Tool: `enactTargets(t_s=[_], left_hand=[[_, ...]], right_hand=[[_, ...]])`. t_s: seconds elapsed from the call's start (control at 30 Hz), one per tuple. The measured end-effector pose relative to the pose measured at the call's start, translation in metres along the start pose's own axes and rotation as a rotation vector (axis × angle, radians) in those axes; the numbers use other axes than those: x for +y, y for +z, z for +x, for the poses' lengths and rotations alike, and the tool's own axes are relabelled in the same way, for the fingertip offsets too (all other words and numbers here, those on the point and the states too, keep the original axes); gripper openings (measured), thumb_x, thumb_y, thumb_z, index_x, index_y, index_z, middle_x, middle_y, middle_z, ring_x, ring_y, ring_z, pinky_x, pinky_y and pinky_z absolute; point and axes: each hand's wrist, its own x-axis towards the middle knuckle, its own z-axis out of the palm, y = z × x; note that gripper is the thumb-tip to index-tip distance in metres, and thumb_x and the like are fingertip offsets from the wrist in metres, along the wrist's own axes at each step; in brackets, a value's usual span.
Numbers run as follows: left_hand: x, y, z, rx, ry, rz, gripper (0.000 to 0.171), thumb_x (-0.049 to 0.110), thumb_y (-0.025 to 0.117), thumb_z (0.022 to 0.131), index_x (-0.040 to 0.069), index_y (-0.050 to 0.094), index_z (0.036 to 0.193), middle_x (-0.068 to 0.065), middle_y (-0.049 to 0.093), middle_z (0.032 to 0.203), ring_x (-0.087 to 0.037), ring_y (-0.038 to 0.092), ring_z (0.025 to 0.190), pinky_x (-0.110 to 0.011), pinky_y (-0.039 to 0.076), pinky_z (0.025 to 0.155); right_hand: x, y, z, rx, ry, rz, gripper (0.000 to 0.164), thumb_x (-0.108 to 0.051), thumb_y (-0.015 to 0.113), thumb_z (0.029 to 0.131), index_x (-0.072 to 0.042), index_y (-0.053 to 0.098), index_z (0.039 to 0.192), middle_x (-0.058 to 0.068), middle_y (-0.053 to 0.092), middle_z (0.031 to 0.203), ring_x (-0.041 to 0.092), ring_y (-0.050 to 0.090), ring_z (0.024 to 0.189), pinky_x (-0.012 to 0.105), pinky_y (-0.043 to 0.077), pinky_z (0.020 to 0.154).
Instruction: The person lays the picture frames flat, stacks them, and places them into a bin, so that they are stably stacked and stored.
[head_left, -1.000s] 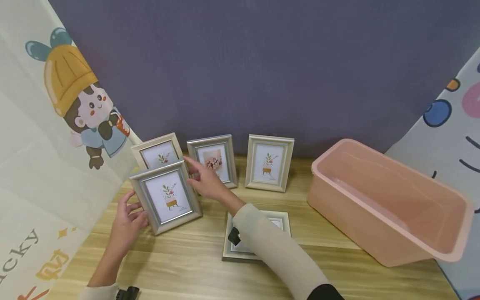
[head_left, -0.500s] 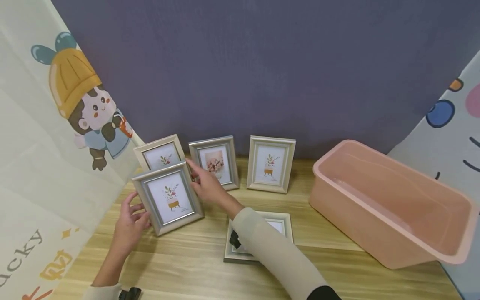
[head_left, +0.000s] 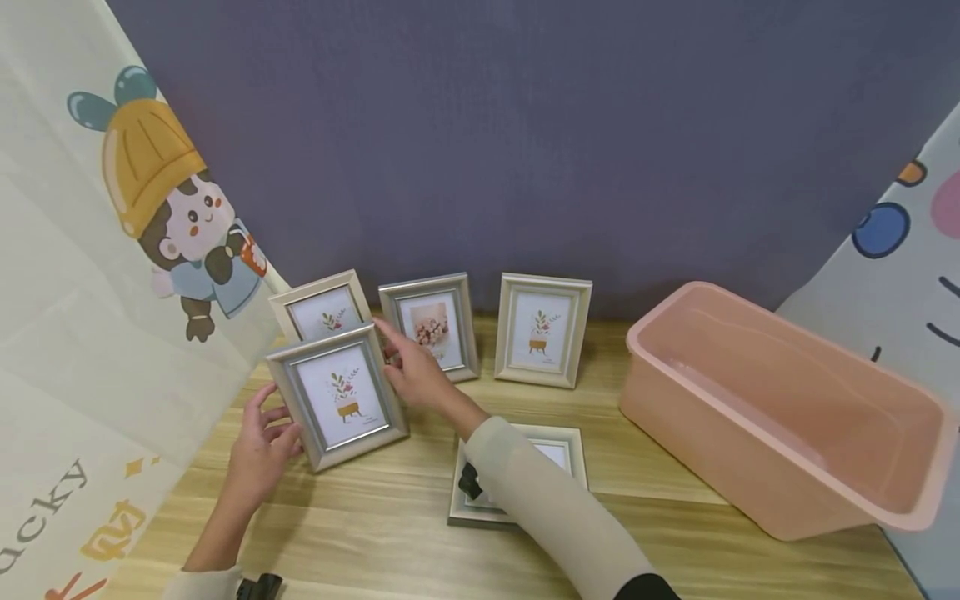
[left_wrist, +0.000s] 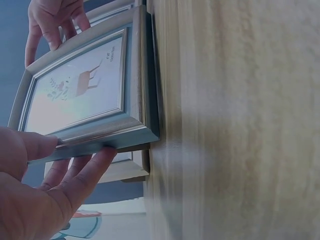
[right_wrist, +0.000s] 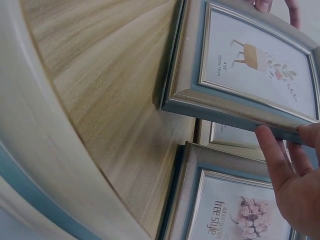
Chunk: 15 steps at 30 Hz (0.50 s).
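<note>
A silver picture frame with a potted-plant print stands tilted on the wooden table at the left. My left hand holds its left edge, thumb toward the front and fingers along the side, as the left wrist view shows. At the upper right edge, my right hand pinches the same frame between thumb and fingers. Right behind it stands a cream picture frame, partly covered. A frame with a pink flower picture is beside my right hand, which covers its lower left part.
Another upright picture frame stands to the right along the dark back wall. One more picture frame lies flat under my right forearm. A pink plastic bin occupies the table's right side, and printed cloth hangs at both sides.
The head view has shifted slightly. Both hands stay on the silver picture frame, and it stands in nearly the same place.
</note>
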Motion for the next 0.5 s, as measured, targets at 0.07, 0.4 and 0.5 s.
enactTargets(t_s=[0.07,0.4,0.5], left_hand=[[0.001,-0.001,0.000,0.000,0.000,0.003,0.077,-0.006,0.053,0.100,0.011,0.011,0.162,-0.033,0.050,0.135,0.019,0.054,0.089,-0.023,0.062,0.072],[0.009,-0.004,0.003,0.065,0.114,0.032,0.075,-0.008,0.055,0.098,0.007,0.016,0.160,-0.033,0.055,0.127,0.018,0.055,0.087,-0.017,0.060,0.066],[0.011,-0.006,0.004,0.069,0.148,0.049,0.077,-0.009,0.056,0.097,0.008,0.015,0.160,-0.034,0.055,0.126,0.019,0.054,0.088,-0.016,0.059,0.065]], right_hand=[[-0.001,-0.001,-0.001,0.004,-0.005,0.004,0.091,0.002,0.061,0.094,-0.042,0.020,0.161,0.008,0.064,0.114,0.009,0.059,0.081,0.019,0.056,0.063],[-0.009,-0.008,-0.001,0.022,-0.059,0.049,0.092,0.005,0.061,0.093,-0.042,0.021,0.161,0.008,0.063,0.115,0.011,0.061,0.091,0.018,0.058,0.070],[-0.010,-0.009,0.000,0.026,-0.072,0.041,0.091,0.004,0.061,0.093,-0.040,0.021,0.161,0.008,0.064,0.114,0.011,0.062,0.092,0.017,0.058,0.071]])
